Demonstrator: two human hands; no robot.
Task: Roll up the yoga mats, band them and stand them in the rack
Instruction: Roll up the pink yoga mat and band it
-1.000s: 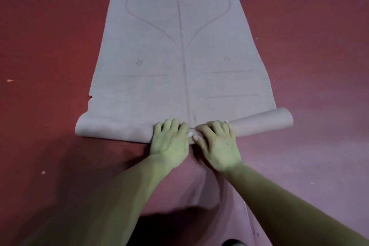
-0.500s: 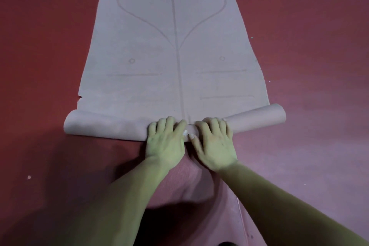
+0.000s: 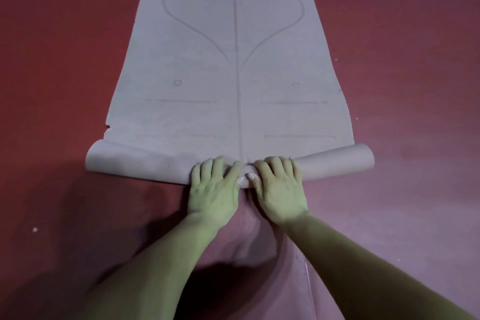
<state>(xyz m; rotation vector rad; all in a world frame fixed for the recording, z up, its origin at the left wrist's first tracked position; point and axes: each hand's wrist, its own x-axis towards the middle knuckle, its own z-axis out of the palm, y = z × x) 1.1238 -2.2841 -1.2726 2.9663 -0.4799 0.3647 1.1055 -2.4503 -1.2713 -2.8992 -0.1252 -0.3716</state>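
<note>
A pale pinkish-grey yoga mat (image 3: 228,67) with printed alignment lines and a round emblem lies lengthwise on the red floor, stretching away from me. Its near end is wound into a thin roll (image 3: 140,163) that spans the mat's width. My left hand (image 3: 213,187) and my right hand (image 3: 279,187) sit side by side on the middle of the roll, palms down, fingers curled over its top and thumbs nearly touching. The right end of the roll looks thicker and rounder than the left end. No band or rack is in view.
Red floor (image 3: 65,60) surrounds the mat on both sides. A small notch marks the mat's left edge (image 3: 107,127) just beyond the roll. A few light specks lie on the floor (image 3: 35,229). My shadow falls across the floor below my arms.
The roll has crept a little further up the mat under both hands, which stay side by side on its middle. The view has shifted slightly.
</note>
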